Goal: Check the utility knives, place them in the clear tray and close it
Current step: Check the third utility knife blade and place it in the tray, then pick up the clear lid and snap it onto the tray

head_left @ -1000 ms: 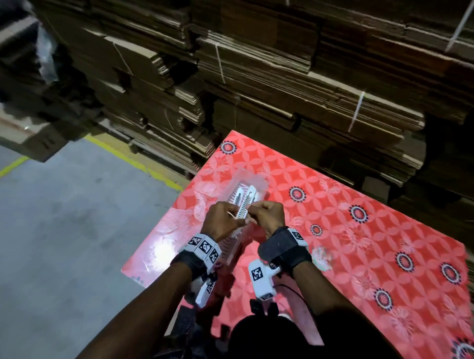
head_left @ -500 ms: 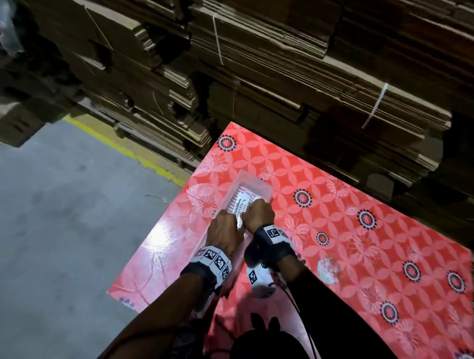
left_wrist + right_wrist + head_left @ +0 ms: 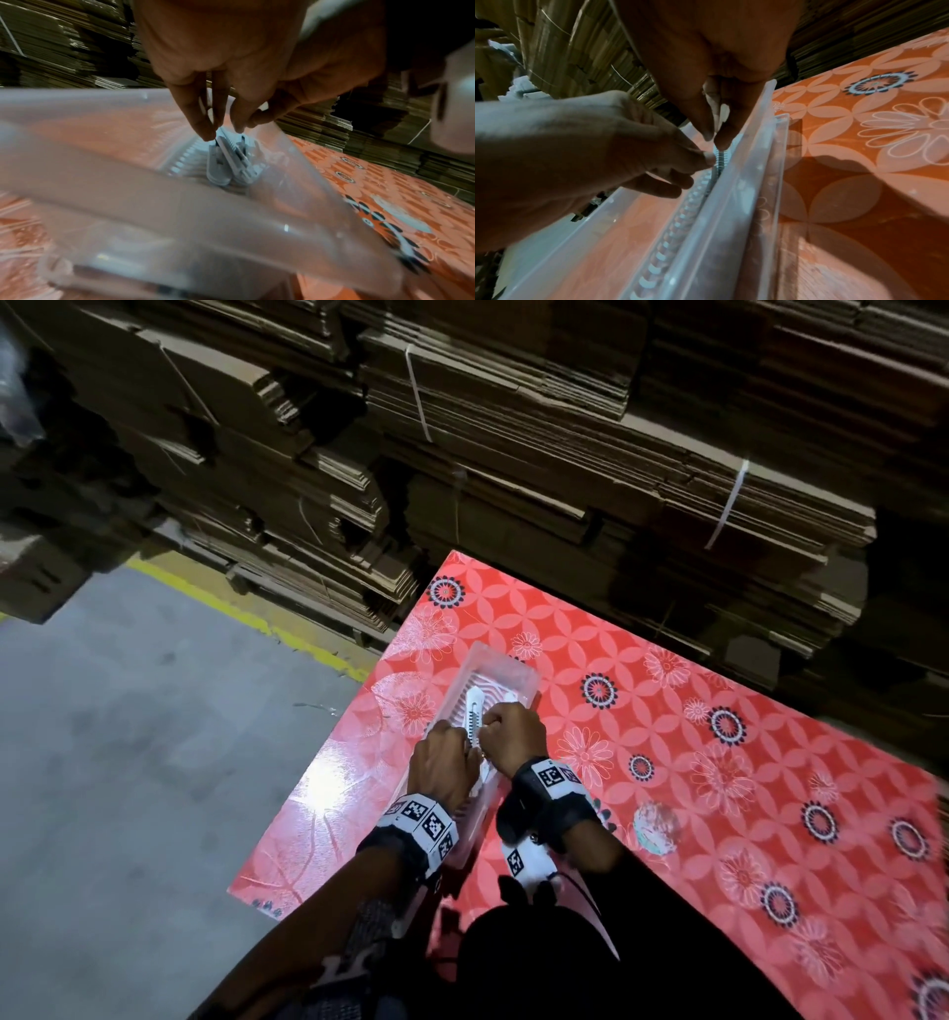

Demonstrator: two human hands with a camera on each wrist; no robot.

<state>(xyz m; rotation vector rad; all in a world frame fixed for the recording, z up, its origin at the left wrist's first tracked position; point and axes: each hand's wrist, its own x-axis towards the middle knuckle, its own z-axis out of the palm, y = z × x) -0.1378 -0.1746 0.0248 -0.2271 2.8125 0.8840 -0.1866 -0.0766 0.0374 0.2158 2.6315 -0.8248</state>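
At the far left lies grey concrete floor (image 3: 128, 762) with a yellow painted line (image 3: 246, 613) running along the foot of the stacked flattened cardboard (image 3: 513, 454) that fills the background. Next comes the table under a red flower-patterned cloth (image 3: 719, 762), and near its left edge the clear tray (image 3: 518, 667) lies lengthwise away from the person, its ribbed bottom showing. Over the tray's near half the left hand (image 3: 444, 765) reaches down with its fingers (image 3: 197, 113) bunched and pointing into the tray, the fingertips pinching the near end of the white utility knives (image 3: 473, 711), which lie side by side inside the tray along its length with their notched sliders up; the left wrist view shows two of them (image 3: 231, 162) resting on the ribbed bottom. Just to the right, touching knuckles with the left, the right hand (image 3: 508, 731) is curled with thumb and forefinger (image 3: 721, 130) nipping the same end of the knives, hard against the tray's right-hand wall (image 3: 744, 182). Both wrists wear black bands with white marker tags. Further right the cloth carries dark-ringed rosettes (image 3: 598, 690)
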